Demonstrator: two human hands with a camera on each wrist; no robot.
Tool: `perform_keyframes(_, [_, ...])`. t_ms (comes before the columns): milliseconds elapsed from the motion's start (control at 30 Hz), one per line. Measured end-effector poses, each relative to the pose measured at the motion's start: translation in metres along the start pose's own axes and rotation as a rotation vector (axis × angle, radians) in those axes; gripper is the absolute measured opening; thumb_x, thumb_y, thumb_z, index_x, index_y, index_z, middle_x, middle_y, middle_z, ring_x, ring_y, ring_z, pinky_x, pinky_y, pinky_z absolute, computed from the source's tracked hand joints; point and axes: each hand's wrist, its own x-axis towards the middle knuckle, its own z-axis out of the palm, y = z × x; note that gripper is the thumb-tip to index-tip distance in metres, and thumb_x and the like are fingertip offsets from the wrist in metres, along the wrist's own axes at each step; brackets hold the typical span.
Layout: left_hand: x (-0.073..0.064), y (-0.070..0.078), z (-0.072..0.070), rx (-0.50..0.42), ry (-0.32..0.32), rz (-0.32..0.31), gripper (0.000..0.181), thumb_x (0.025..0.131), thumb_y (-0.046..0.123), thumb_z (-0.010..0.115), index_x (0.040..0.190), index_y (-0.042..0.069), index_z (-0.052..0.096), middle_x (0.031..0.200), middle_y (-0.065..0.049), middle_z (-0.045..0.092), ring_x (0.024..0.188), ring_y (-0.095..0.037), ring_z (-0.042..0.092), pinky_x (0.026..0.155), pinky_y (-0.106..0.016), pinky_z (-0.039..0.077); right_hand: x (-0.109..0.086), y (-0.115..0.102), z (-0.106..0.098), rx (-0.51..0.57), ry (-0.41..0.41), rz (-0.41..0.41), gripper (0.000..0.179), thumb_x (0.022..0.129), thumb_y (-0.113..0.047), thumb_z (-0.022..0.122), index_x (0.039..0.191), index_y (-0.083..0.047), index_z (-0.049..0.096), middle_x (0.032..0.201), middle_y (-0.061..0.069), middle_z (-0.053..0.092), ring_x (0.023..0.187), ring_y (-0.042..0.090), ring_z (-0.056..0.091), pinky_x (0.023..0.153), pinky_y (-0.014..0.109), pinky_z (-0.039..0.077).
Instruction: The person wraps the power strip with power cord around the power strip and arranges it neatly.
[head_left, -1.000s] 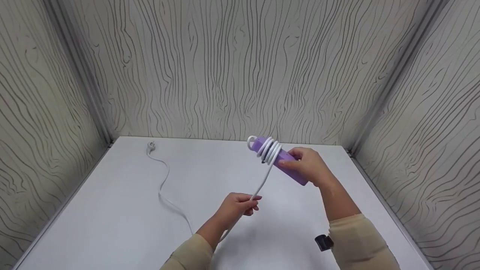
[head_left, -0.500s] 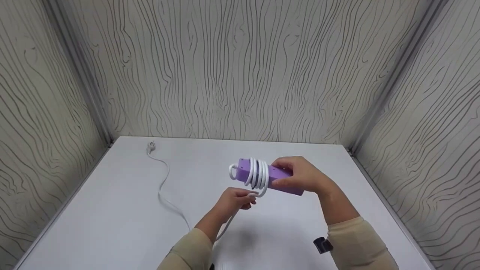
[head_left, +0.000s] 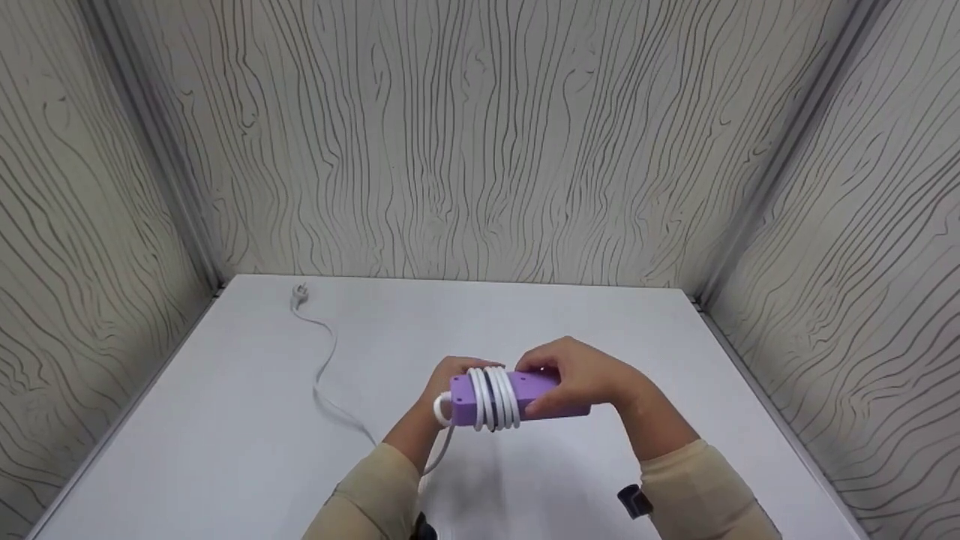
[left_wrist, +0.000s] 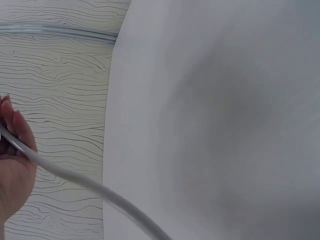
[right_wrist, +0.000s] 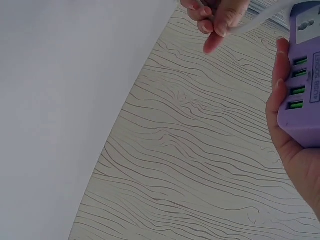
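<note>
A purple power strip (head_left: 466, 401) hangs above the table, held at its right end by my right hand (head_left: 585, 375). Several turns of its white cord (head_left: 499, 397) lie side by side around the strip's left half. USB ports (right_wrist: 298, 90) and a socket face show on the strip in the right wrist view. My left hand (head_left: 446, 376) is behind the strip, its fingers partly hidden in the head view. In the right wrist view the left hand (right_wrist: 220, 20) pinches the cord between thumb and fingers. The cord (left_wrist: 95, 186) runs past the left palm in the left wrist view.
The loose cord (head_left: 324, 367) snakes over the white table (head_left: 225, 420) to a white plug (head_left: 300, 294) at the back left corner. Wood-patterned panels (head_left: 465, 135) wall the table at the back and both sides.
My right hand has brought the power strip down and left, turning it from slanted to nearly level. My left hand, with the cord, has gone up behind the strip. The plug stays put.
</note>
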Motion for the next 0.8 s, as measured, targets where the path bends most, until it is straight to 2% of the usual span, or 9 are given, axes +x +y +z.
perform_keyframes(67, [0.0, 0.001, -0.001, 0.046, -0.006, -0.003, 0.017, 0.082, 0.008, 0.059, 0.093, 0.009, 0.072, 0.088, -0.004, 0.069, 0.08, -0.016, 0.062, 0.073, -0.031, 0.05, 0.001, 0.0, 0.004, -0.013, -0.012, 0.012, 0.035, 0.069, -0.044, 0.072, 0.098, -0.026, 0.065, 0.086, -0.014, 0.062, 0.075, 0.009, 0.056, 0.067, 0.027, 0.048])
perform_keyframes(100, [0.0, 0.003, -0.001, 0.058, -0.005, -0.015, 0.018, 0.083, 0.009, 0.059, 0.096, 0.009, 0.072, 0.09, -0.004, 0.069, 0.083, -0.016, 0.062, 0.075, -0.031, 0.05, 0.001, 0.0, 0.006, -0.019, -0.015, 0.019, 0.036, 0.069, -0.045, 0.072, 0.098, -0.026, 0.065, 0.086, -0.014, 0.062, 0.075, 0.009, 0.056, 0.067, 0.028, 0.048])
perform_keyframes(200, [-0.006, 0.017, -0.002, 0.078, 0.031, -0.025, 0.017, 0.084, 0.006, 0.057, 0.095, 0.007, 0.071, 0.088, -0.007, 0.067, 0.079, -0.016, 0.059, 0.072, -0.03, 0.049, 0.001, 0.001, 0.01, -0.04, -0.02, 0.054, 0.035, 0.068, -0.046, 0.072, 0.098, -0.027, 0.065, 0.085, -0.015, 0.061, 0.075, 0.009, 0.056, 0.067, 0.027, 0.048])
perform_keyframes(300, [-0.013, 0.036, -0.002, 0.084, 0.056, -0.005, 0.016, 0.084, 0.003, 0.057, 0.093, 0.003, 0.069, 0.082, -0.008, 0.065, 0.071, -0.013, 0.056, 0.064, -0.026, 0.047, 0.002, 0.001, 0.012, -0.059, -0.026, 0.073, 0.035, 0.068, -0.046, 0.072, 0.097, -0.027, 0.065, 0.084, -0.015, 0.061, 0.075, 0.008, 0.056, 0.067, 0.027, 0.047])
perform_keyframes(367, [-0.018, 0.047, -0.002, 0.072, 0.06, 0.019, 0.016, 0.083, 0.001, 0.056, 0.093, -0.001, 0.068, 0.079, -0.009, 0.064, 0.066, -0.012, 0.054, 0.06, -0.024, 0.045, 0.003, 0.001, 0.013, -0.074, -0.03, 0.057, 0.035, 0.068, -0.045, 0.072, 0.096, -0.026, 0.065, 0.083, -0.014, 0.06, 0.074, 0.008, 0.055, 0.066, 0.026, 0.047])
perform_keyframes(467, [-0.022, 0.055, 0.0, 0.039, 0.069, 0.037, 0.015, 0.084, -0.001, 0.055, 0.094, -0.003, 0.066, 0.08, -0.01, 0.063, 0.065, -0.01, 0.052, 0.059, -0.022, 0.044, 0.004, 0.001, 0.013, -0.087, -0.033, 0.032, 0.035, 0.068, -0.045, 0.072, 0.096, -0.024, 0.065, 0.082, -0.015, 0.06, 0.072, 0.007, 0.054, 0.065, 0.025, 0.046])
perform_keyframes(633, [-0.024, 0.054, 0.005, -0.001, 0.124, 0.038, 0.016, 0.085, -0.001, 0.054, 0.097, -0.001, 0.065, 0.087, -0.015, 0.063, 0.072, -0.016, 0.055, 0.064, -0.025, 0.046, 0.004, 0.0, 0.013, -0.083, -0.038, 0.042, 0.036, 0.068, -0.045, 0.072, 0.096, -0.024, 0.066, 0.082, -0.015, 0.061, 0.073, 0.007, 0.055, 0.065, 0.025, 0.046])
perform_keyframes(700, [-0.022, 0.051, 0.007, 0.006, 0.144, 0.042, 0.015, 0.085, 0.0, 0.055, 0.096, 0.001, 0.065, 0.089, -0.015, 0.063, 0.074, -0.019, 0.056, 0.065, -0.026, 0.047, 0.003, 0.0, 0.013, -0.084, -0.043, 0.062, 0.035, 0.068, -0.045, 0.072, 0.096, -0.025, 0.066, 0.082, -0.014, 0.061, 0.073, 0.007, 0.055, 0.066, 0.025, 0.046])
perform_keyframes(800, [-0.016, 0.041, 0.006, 0.063, 0.163, 0.047, 0.012, 0.084, 0.003, 0.058, 0.092, 0.005, 0.067, 0.086, -0.009, 0.064, 0.074, -0.018, 0.056, 0.066, -0.026, 0.047, 0.002, 0.0, 0.013, -0.099, -0.049, 0.087, 0.033, 0.067, -0.042, 0.074, 0.094, -0.025, 0.066, 0.081, -0.014, 0.061, 0.072, 0.007, 0.055, 0.065, 0.026, 0.046])
